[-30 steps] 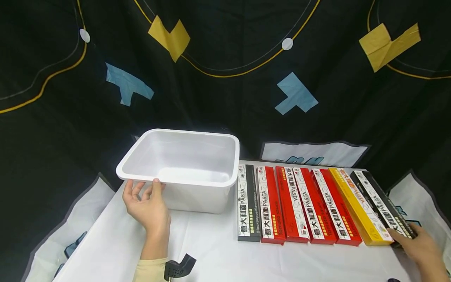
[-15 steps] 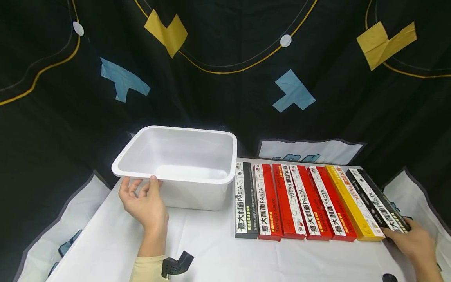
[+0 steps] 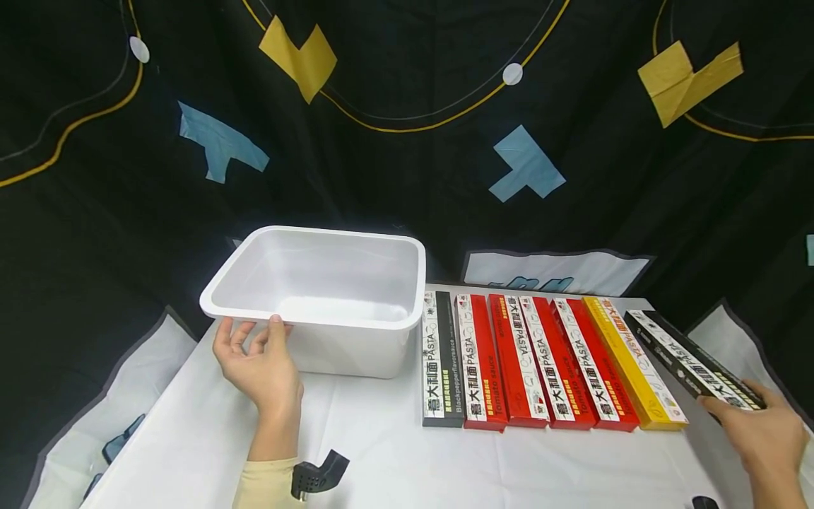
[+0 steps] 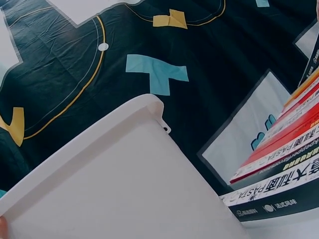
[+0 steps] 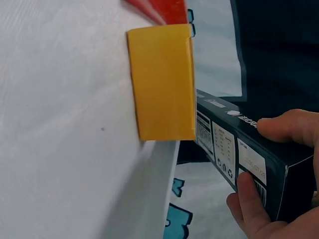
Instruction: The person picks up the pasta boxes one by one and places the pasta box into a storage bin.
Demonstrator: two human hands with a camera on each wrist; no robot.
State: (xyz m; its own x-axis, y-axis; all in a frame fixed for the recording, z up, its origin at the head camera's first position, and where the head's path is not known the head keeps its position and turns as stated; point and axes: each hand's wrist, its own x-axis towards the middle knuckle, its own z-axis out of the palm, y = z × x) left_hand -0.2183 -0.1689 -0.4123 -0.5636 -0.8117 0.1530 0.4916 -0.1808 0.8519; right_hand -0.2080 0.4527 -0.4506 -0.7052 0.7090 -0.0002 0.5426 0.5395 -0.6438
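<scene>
My left hand [image 3: 263, 367] holds the front rim of a white plastic bin [image 3: 356, 346] near its left corner; the thumb tip lies on the rim and the fingers bend up against it. The bin's inside shows bare. At the far right, my right hand [image 3: 763, 428] grips the near end of a black pasta box [image 3: 689, 360], which is tilted with its near end raised. In the right wrist view the thumb presses one face of this black box [image 5: 234, 144] and the fingers the other side. Beside it lies a yellow pasta box [image 3: 636, 364].
Several red pasta boxes [image 3: 480, 364] lie in a row left of the yellow one. Another black pasta box [image 3: 443, 360] lies next to the bin. A white cloth covers the table [image 3: 394, 459]; a dark patterned curtain [image 3: 407, 177] hangs behind.
My right hand has lifted the near end of the black pasta box and moved it rightward, away from the yellow box. The left hand stays on the bin; the head view has shifted slightly.
</scene>
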